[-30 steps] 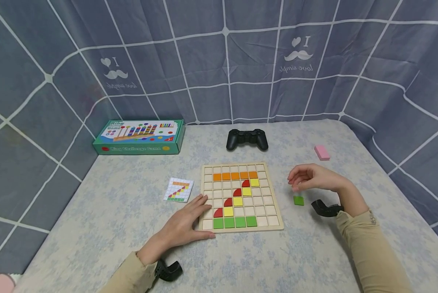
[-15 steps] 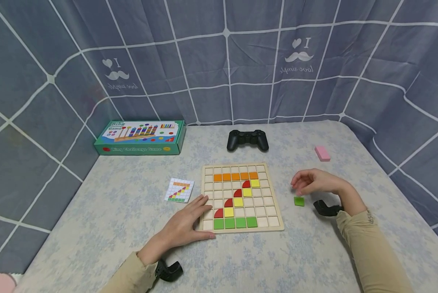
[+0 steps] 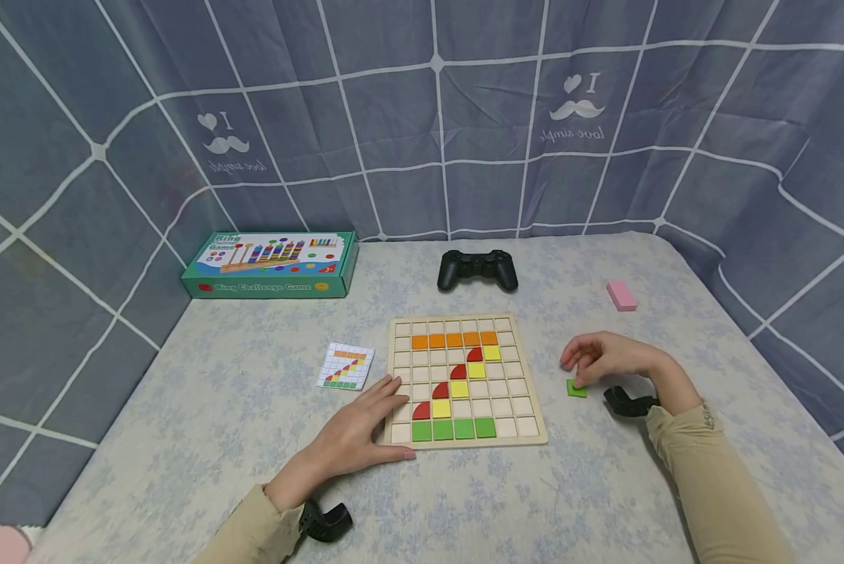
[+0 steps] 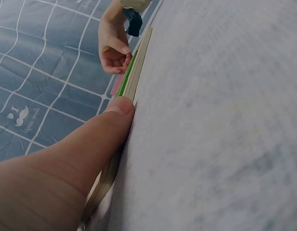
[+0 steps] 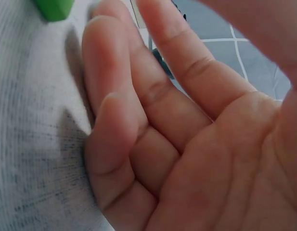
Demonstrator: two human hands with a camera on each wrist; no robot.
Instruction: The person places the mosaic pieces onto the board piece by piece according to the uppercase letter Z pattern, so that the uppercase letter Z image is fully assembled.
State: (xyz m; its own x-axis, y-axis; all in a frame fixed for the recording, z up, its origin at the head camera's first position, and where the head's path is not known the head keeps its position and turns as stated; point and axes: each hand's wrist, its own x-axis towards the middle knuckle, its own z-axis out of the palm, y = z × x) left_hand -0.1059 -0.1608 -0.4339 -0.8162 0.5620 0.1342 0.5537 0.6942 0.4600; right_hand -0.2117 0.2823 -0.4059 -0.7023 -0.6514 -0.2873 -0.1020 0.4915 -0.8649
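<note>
My left hand [image 3: 356,429] rests at the left side of a wooden grid board [image 3: 520,407], fingers on its left edge and thumb against its front left corner. On the board lie orange, yellow and green square tiles [image 3: 443,429] and red quarter-round tiles [image 3: 422,410]. To the right of the board, my right hand [image 3: 608,356] hovers low with loosely bent fingers. Its thumb tip overlaps a loose green tile [image 3: 575,389] lying flat on the table; contact cannot be told. In the right wrist view, the green tile [image 5: 54,7] shows beyond the bent fingers [image 5: 107,62].
A small pattern card [image 3: 346,366] lies left of the board. Behind it stands a green game box [image 3: 269,266]. A black game controller [image 3: 477,270] lies beyond the board, and a pink block [image 3: 621,295] lies behind my right hand. A grid-patterned curtain [image 3: 393,117] encloses the table.
My right hand has shifted slightly right and lowered toward me, bringing the thumb over the loose green tile. The left hand keeps its place on the board.
</note>
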